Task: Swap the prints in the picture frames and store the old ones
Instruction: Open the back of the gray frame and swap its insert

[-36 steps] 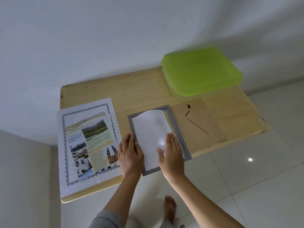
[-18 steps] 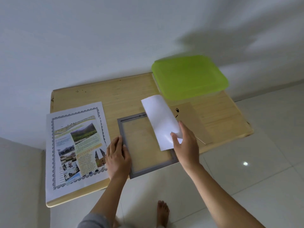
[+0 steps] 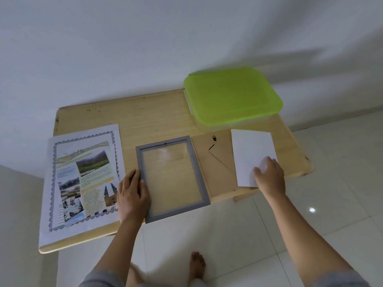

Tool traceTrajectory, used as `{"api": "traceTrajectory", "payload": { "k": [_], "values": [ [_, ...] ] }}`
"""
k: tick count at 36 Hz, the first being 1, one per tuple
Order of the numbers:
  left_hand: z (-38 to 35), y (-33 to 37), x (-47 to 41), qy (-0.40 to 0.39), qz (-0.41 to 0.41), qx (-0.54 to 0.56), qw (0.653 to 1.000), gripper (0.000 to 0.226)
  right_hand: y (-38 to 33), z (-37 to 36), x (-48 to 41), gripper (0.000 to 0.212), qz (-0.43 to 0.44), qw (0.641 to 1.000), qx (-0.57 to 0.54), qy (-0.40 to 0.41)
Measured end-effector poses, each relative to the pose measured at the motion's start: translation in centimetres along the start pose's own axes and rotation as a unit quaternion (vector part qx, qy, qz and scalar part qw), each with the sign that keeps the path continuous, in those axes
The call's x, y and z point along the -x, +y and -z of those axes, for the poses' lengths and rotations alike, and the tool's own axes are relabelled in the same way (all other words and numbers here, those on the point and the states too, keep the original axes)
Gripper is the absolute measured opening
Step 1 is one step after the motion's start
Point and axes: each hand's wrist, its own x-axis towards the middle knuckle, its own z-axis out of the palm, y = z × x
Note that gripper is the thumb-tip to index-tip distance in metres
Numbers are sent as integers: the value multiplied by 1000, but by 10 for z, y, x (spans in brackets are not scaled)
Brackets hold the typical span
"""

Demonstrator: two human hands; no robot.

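Observation:
A grey picture frame (image 3: 196, 177) lies face down in the middle of the wooden table (image 3: 157, 119), with only bare glass inside it. My left hand (image 3: 132, 195) rests flat on its left rail. The old print (image 3: 251, 154), white side up, lies at the right, partly over the brown backing board (image 3: 217, 168). My right hand (image 3: 269, 177) has its fingers on the print's near corner. A large colour print (image 3: 83, 179) with photos and a patterned border lies at the left.
A clear storage box with a lime-green lid (image 3: 232, 96) stands at the table's back right, close to the wall. The frame's near end hangs past the table's front edge. White tiled floor and my bare foot (image 3: 196, 266) lie below.
My right hand lifted the white print out of the frame, carried it right and laid it down beside the backing board. The frame now holds only glass. My left hand stayed on the frame.

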Motion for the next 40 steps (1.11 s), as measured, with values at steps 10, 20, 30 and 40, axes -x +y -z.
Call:
{"api": "traceTrajectory", "payload": {
  "k": [10, 20, 30, 40],
  "values": [
    [0, 0, 0, -1, -5, -9, 1000, 38, -22, -22, 6, 48, 130, 990, 22, -41],
    [0, 0, -1, -4, -13, -25, 1000, 39, 21, 6, -39, 41, 104, 994, -10, -37],
    [2, 9, -2, -13, -31, -71, 997, 37, 17, 5, -39, 41, 80, 996, -18, -19],
    [19, 23, -9, -75, -45, -117, 989, 34, -38, 0, -9, 44, 127, 991, -23, -29]
  ]
}}
